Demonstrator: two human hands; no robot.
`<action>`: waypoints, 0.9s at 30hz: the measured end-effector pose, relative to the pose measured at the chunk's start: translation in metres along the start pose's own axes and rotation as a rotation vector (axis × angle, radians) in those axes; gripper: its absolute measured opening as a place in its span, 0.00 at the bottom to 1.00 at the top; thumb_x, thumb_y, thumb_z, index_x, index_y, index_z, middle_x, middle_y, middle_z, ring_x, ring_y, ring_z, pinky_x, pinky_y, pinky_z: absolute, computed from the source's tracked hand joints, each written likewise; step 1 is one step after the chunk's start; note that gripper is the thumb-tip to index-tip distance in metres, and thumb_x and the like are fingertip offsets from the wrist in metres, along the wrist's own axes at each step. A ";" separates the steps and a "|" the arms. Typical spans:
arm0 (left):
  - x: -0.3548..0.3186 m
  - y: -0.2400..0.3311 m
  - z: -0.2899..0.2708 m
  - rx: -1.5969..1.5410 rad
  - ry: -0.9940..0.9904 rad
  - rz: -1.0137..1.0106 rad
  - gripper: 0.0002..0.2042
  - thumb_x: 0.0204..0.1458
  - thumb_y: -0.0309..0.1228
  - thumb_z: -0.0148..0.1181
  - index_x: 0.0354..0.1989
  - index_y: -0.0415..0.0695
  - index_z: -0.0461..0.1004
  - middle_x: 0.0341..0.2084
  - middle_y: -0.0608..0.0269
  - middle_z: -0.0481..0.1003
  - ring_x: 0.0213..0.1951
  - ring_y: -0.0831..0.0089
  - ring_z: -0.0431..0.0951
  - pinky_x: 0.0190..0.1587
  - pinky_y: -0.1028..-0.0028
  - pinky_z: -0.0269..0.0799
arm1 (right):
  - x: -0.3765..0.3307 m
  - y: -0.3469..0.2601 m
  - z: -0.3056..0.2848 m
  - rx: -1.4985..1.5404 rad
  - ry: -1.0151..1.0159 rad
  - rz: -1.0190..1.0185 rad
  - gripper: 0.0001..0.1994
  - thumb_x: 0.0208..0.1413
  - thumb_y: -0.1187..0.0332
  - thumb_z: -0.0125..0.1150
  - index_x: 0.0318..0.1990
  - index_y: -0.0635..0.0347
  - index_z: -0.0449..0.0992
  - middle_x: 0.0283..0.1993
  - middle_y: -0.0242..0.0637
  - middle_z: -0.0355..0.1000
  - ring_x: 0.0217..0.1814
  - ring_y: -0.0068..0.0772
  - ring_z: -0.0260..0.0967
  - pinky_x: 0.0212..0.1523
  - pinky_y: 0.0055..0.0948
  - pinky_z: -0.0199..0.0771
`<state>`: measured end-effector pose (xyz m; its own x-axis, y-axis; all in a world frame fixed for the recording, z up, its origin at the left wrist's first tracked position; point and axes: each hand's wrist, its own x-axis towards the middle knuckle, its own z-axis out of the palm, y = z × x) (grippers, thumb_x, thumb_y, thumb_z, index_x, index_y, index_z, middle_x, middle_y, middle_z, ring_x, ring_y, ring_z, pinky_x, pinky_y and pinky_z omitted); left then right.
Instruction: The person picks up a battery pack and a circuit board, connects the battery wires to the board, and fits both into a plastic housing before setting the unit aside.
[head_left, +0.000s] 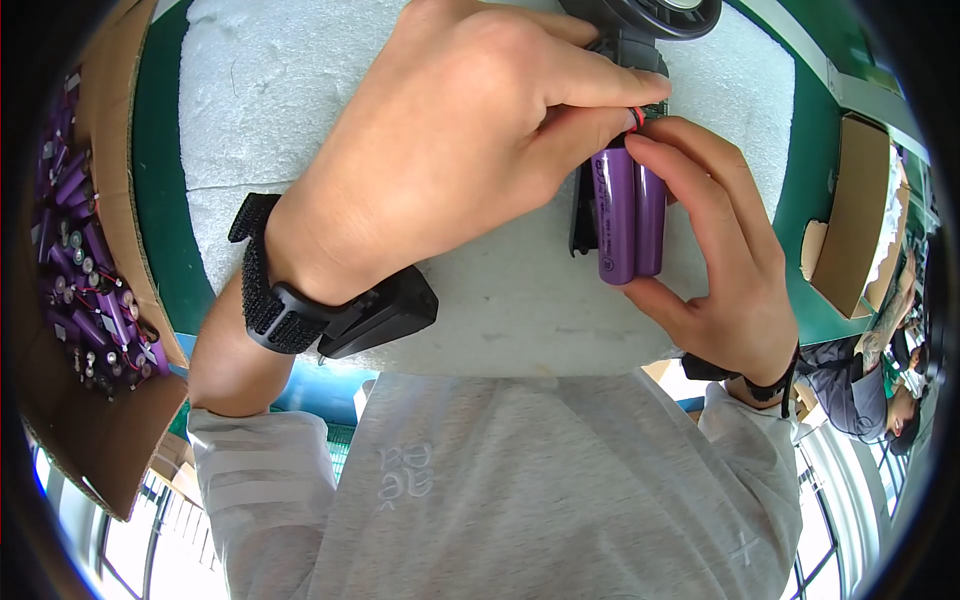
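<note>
At 9 o'clock, a cardboard box (pixel 110 150) holds many purple cells (pixel 85 245) with wires; any labels there are too small to read. Its wall stands along the green tabletop (pixel 160 250). Next rightward, the white foam mat (pixel 260 90) shows its left edge at 10 o'clock, and its near edge runs along 6 o'clock beside the grey shirt (pixel 560 470), which bears raised lettering at 7 o'clock.

The left hand (pixel 460 130), at 12 o'clock, has a strapped black wrist device (pixel 385 312). Its thumb touches a small red piece (pixel 640 117), the forefinger just above; whether they clamp it I cannot tell. Mat surface is exposed between wrist device and work.

At 1 o'clock sits a black round-headed device (pixel 645 22). The purple cell pair (pixel 630 220) is at 2 o'clock, upper ends below the left fingertips; dark print runs along the left cell. The right hand (pixel 735 285), at 3 o'clock, grips the pair, fingertips at the upper end, thumb at the lower. Mat also shows beyond its knuckles, up to the right edge. Farther out stand another cardboard box (pixel 842 215) and, past 3 o'clock, a co-worker (pixel 850 390)
</note>
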<state>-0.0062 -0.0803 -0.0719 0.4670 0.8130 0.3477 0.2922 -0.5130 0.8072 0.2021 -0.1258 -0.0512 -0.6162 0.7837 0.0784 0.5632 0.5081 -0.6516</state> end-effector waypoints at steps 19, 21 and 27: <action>0.002 -0.003 -0.003 0.043 -0.043 -0.028 0.13 0.45 0.19 0.66 0.41 0.37 0.79 0.26 0.52 0.78 0.19 0.69 0.78 0.19 0.75 0.73 | -0.005 0.008 0.007 -0.043 0.119 -0.091 0.26 0.23 0.82 0.72 0.40 0.72 0.77 0.57 0.57 0.68 0.41 0.41 0.75 0.37 0.29 0.80; 0.002 -0.004 -0.004 0.064 -0.046 0.003 0.13 0.45 0.20 0.66 0.41 0.37 0.79 0.25 0.53 0.78 0.19 0.70 0.79 0.19 0.75 0.73 | -0.005 0.007 0.008 -0.047 0.122 -0.085 0.25 0.24 0.82 0.73 0.40 0.72 0.77 0.57 0.57 0.68 0.41 0.41 0.75 0.37 0.29 0.80; 0.003 0.010 -0.014 0.056 -0.121 -0.162 0.14 0.45 0.21 0.67 0.42 0.37 0.79 0.26 0.54 0.78 0.20 0.69 0.79 0.20 0.75 0.74 | -0.005 0.004 0.014 -0.070 0.158 -0.071 0.25 0.24 0.82 0.73 0.39 0.69 0.78 0.57 0.55 0.68 0.41 0.40 0.75 0.38 0.30 0.78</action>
<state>-0.0136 -0.0792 -0.0566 0.5059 0.8489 0.1529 0.4161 -0.3955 0.8188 0.1998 -0.1325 -0.0650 -0.5647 0.7886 0.2433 0.5620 0.5834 -0.5863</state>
